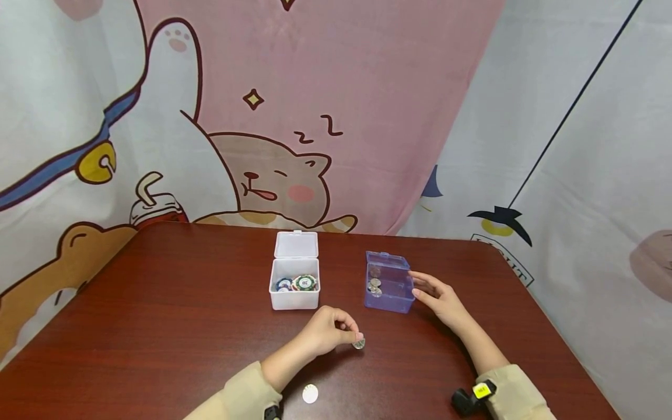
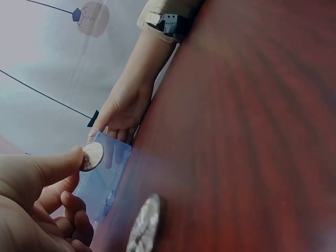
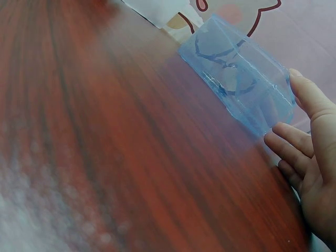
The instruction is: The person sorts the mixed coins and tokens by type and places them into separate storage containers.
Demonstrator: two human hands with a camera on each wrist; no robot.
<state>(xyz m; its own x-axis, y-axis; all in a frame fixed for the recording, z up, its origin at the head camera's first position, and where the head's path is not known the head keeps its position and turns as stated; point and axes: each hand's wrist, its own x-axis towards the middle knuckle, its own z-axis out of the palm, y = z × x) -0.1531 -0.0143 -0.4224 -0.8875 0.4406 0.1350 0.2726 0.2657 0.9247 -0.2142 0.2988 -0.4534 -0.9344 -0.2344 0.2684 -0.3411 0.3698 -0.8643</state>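
Note:
A silver coin (image 1: 359, 344) is pinched between the thumb and forefinger of my left hand (image 1: 328, 332), just above the table in front of the boxes. The same coin (image 2: 92, 156) shows up close in the left wrist view. A clear blue plastic box (image 1: 389, 300) with its lid raised holds several coins (image 1: 375, 284) along its left side. My right hand (image 1: 443, 302) touches the right side of this box with fingers extended, as the right wrist view also shows. Another coin (image 1: 310, 394) lies on the table near my left sleeve.
A white plastic box (image 1: 295, 300), lid raised, stands left of the blue one with several poker chips (image 1: 304, 283) inside. Both boxes sit on the dark red wooden table (image 1: 173, 315). Behind it hangs a cartoon-printed curtain (image 1: 399, 87).

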